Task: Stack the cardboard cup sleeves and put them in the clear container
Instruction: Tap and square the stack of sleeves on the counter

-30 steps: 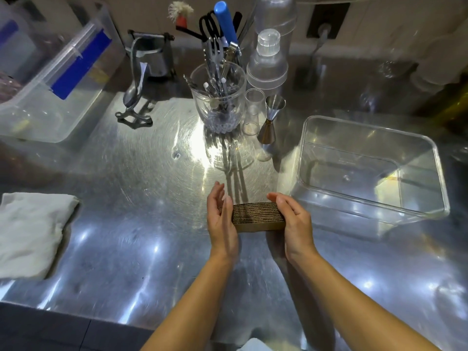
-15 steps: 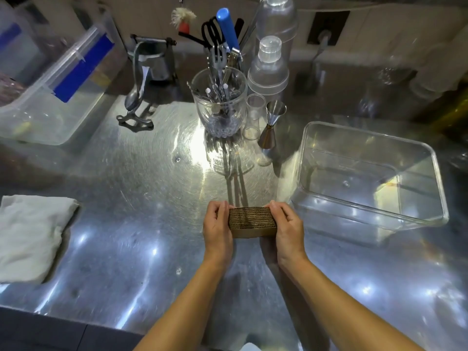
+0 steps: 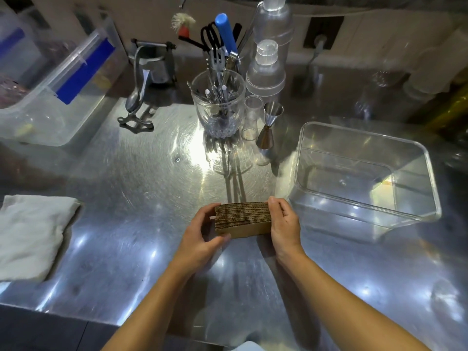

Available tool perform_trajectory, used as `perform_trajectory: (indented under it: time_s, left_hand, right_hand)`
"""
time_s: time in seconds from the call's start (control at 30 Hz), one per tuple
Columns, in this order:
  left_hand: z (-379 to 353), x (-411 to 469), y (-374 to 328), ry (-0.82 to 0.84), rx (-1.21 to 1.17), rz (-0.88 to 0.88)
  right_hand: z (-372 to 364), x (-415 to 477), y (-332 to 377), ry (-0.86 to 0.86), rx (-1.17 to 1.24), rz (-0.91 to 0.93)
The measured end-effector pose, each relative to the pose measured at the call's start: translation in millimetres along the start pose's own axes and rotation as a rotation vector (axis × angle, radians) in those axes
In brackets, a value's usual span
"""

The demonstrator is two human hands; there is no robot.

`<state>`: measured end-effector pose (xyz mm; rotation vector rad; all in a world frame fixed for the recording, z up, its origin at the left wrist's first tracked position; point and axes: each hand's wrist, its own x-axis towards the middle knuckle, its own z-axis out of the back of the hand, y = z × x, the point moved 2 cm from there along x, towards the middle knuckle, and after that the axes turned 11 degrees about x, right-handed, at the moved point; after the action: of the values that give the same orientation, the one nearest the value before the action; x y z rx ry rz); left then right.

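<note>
A brown stack of cardboard cup sleeves (image 3: 241, 219) stands on edge in the middle of the steel counter. My left hand (image 3: 202, 236) grips its left end, thumb along the front bottom edge. My right hand (image 3: 285, 224) clasps its right end. The stack looks tilted slightly, its front face showing. The clear container (image 3: 428, 158) sits to the right of the stack, with nothing inside, its near left corner close to my right hand.
Behind the stack stand a glass jar of utensils (image 3: 217, 107), a small glass (image 3: 252, 117), a metal jigger (image 3: 269, 125) and plastic shakers (image 3: 266, 69). A folded white cloth (image 3: 30, 234) lies at left. A large plastic bin (image 3: 58, 79) is at back left.
Both hands have closed in on the ends of the stack and taken hold of it. The stack now tips so its front face shows.
</note>
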<state>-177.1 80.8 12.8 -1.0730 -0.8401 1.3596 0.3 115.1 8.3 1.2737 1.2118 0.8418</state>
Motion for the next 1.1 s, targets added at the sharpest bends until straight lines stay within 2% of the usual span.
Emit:
perform_trajectory:
  time_s: [0.17,0.3,0.37,0.53,0.6,0.77,1.0,1.1]
  left_hand:
    - [4.8,0.7,0.7,-0.091,0.081,0.008]
    - [4.6,3.8,2.2,-0.098,0.121,0.033]
    - [5.0,4.5,4.0,-0.104,0.157,0.041]
    - [4.9,4.0,6.0,-0.106,0.171,0.038]
    - [4.5,4.3,4.8,-0.105,0.16,0.038]
    - [5.5,4.7,5.2,-0.107,0.104,0.072]
    - [8.9,6.1,4.4,-0.186,-0.04,0.186]
    - [12.5,6.1,-10.8,-0.204,-0.141,0.143]
  right_hand:
    - [1.7,4.5,-1.5,0.042,-0.036,-0.004]
    - [5.1,4.8,3.2,0.123,-0.134,-0.018]
    - [9.3,4.1,8.4,0.205,-0.183,-0.067]
    - [36.3,0.8,18.4,0.556,-0.222,-0.197]
    - [42.7,3.0,21.3,0.598,-0.262,-0.183]
    - [46.2,5.4,23.6,0.509,-0.241,-0.141]
    - [40.6,-7.5,24.1,0.247,0.075,-0.219]
    - [45.2,-17.2,38.1,0.173,0.016,-0.163]
